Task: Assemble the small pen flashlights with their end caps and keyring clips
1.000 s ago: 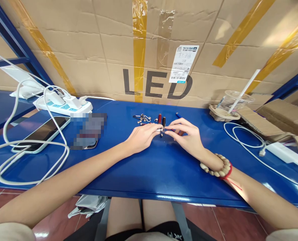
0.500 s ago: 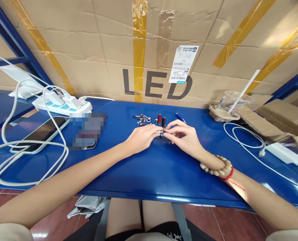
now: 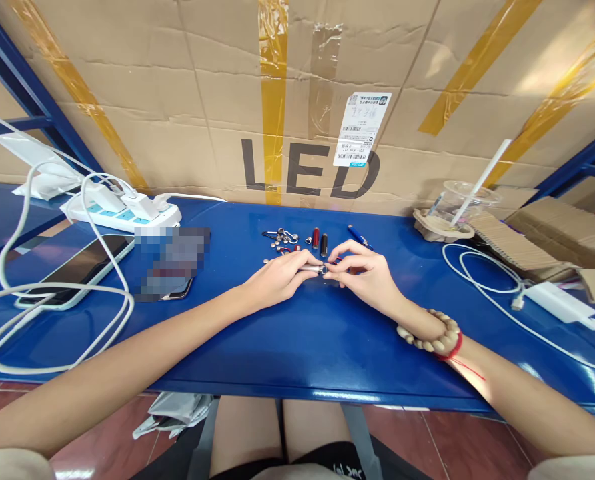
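My left hand (image 3: 276, 279) is closed around a small silver metal tube (image 3: 309, 268), held just above the blue table. At the tube's right end, the thumb and fingertips of my right hand (image 3: 366, 275) are pinched together. Whatever sits between those fingertips is too small and hidden to make out. Just beyond the hands lie a red cylinder (image 3: 316, 238), a black cylinder (image 3: 324, 245) and a blue one (image 3: 357, 235). Small metal parts (image 3: 281, 236) are scattered to their left, with some red pieces (image 3: 288, 250) close behind my left hand.
A power strip (image 3: 127, 215) with looped white cables, a phone (image 3: 77, 270) and a blurred-out object (image 3: 172, 260) occupy the left. On the right are a plastic cup with a straw (image 3: 465, 200), a white cable (image 3: 477, 285) and cardboard (image 3: 542, 223). A large carton (image 3: 202, 100) stands behind.
The hands have moved slightly towards me, and more of the silver tube shows between them. My right fingertips stay at its end. The whole view has shifted a little.
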The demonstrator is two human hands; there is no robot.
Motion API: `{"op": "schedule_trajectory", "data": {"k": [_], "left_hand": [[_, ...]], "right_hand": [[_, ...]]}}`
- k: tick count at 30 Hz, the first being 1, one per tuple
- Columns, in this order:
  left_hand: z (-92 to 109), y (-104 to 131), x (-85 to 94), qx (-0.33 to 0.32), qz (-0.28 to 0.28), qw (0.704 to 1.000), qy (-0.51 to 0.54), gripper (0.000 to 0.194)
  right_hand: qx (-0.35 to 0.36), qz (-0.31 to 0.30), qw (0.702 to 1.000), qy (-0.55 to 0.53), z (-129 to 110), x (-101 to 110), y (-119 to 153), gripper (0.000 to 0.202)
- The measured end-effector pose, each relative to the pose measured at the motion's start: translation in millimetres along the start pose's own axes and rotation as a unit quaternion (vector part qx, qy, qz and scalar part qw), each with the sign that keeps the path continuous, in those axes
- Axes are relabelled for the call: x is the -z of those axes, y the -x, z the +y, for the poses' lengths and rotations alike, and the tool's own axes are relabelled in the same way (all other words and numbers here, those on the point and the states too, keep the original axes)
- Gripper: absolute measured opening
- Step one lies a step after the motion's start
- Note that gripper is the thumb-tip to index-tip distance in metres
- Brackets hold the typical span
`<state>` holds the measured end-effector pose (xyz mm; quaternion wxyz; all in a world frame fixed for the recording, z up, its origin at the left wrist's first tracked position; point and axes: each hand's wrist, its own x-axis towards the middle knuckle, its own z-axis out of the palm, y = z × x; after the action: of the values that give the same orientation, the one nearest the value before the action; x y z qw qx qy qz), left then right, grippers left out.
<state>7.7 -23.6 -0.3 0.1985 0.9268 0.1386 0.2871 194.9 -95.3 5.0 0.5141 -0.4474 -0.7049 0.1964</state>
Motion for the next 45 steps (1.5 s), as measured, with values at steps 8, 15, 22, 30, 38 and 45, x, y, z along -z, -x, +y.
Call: {"op": "schedule_trajectory", "data": {"k": [8,15,22,30,38,45], "left_hand": [[0.1,1.3,-1.6,-0.067,0.013,0.994,-0.087,0.019],[-0.5,1.2,-2.8,-0.101,0.029,0.985,-0.134,0.022],[-0.6,1.6,-3.3,-0.122,0.054,0.978,-0.158,0.023],[-2.3,1.3,-4.6,-0.09,0.049,0.982,-0.16,0.027],[-0.9,0.2,-3.5,-0.059,0.076,0.984,-0.148,0.024],[1.9,-2.0,-3.5,-0.078,0.088,0.982,-0.147,0.024]], "right_hand": [[0.045,-0.002,0.998,0.049,-4.1,-2.7,2.5,0.019],[0.035,-0.009,0.997,0.07,-3.8,-3.3,2.4,0.026],[0.019,-0.009,0.996,0.085,-6.8,-5.5,3.3,0.033],[-0.063,-0.033,0.997,0.034,-7.4,-8.0,2.2,0.037],[-0.134,-0.047,0.989,-0.047,-6.5,-9.2,1.5,0.041],[-0.145,-0.039,0.986,-0.071,-6.7,-9.3,0.5,0.043]]}}
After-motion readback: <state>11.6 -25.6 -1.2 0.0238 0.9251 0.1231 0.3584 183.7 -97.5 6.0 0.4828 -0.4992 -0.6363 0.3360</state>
